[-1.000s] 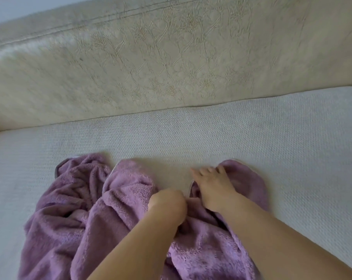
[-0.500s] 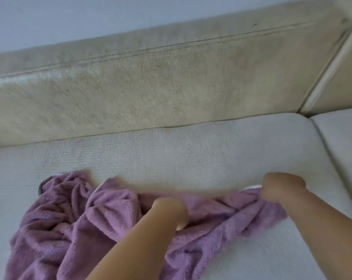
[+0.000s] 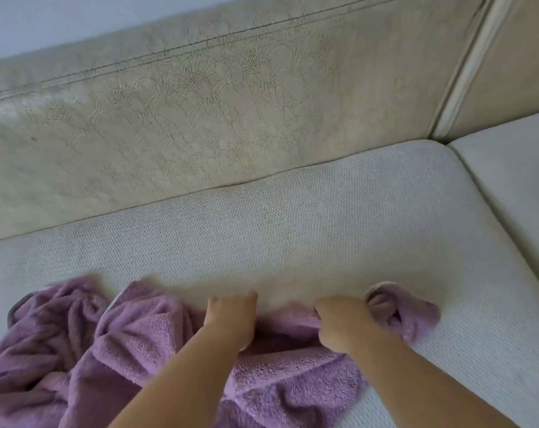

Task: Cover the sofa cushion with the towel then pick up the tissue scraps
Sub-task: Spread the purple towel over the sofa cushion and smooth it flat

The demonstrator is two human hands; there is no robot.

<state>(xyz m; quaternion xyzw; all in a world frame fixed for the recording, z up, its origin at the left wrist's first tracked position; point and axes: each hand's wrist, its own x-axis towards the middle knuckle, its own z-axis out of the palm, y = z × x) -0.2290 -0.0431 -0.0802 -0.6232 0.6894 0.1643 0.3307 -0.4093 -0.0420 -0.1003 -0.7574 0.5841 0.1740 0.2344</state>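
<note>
A fluffy purple towel (image 3: 138, 344) lies bunched on the near part of the pale woven sofa cushion (image 3: 293, 230), heaped mostly at the left. My left hand (image 3: 231, 316) grips the towel's far edge near the middle. My right hand (image 3: 342, 322) grips the same edge a little further right, with a purple fold (image 3: 407, 313) sticking out beyond it. Most of the cushion's far half is bare. No tissue scraps show in view.
The cream embossed backrest (image 3: 200, 112) rises behind the cushion. A second seat cushion (image 3: 515, 180) adjoins on the right across a seam, with another backrest section (image 3: 528, 63) above it. A grey-blue wall shows at the top left.
My right hand, which had pulled the towel edge out to the right half a second ago, has come back left along the edge toward my left hand. The view has shifted slightly.
</note>
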